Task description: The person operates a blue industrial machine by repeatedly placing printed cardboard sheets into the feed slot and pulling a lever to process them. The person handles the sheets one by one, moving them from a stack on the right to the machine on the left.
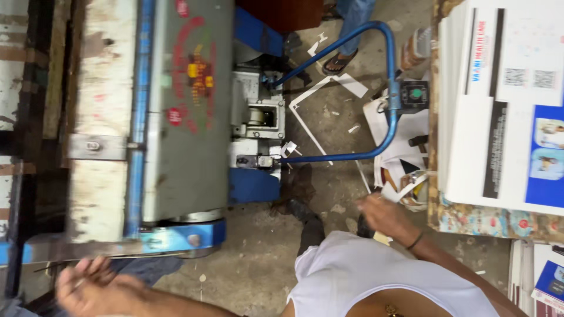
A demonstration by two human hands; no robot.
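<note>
left hand [94, 285] blurred, fingers spread, empty, below one grey press machine [176, 111]. right hand [382, 214] grip unclear, beside one stack of printed sheets [505, 105]. one blue guard bar [390, 88] beyond it.

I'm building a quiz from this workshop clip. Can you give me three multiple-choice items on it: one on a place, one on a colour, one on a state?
1. The stack of white printed sheets lies:
A. at the picture's right
B. on the machine
C. on the floor at centre

2. The bent tube guard by the grey machine is:
A. red
B. blue
C. yellow

3. The left hand is:
A. holding a sheet
B. open, empty
C. on the tube

Answers: A, it fills the right edge; B, the tube is blue throughout; B, its fingers are spread, blurred, holding nothing.
</note>
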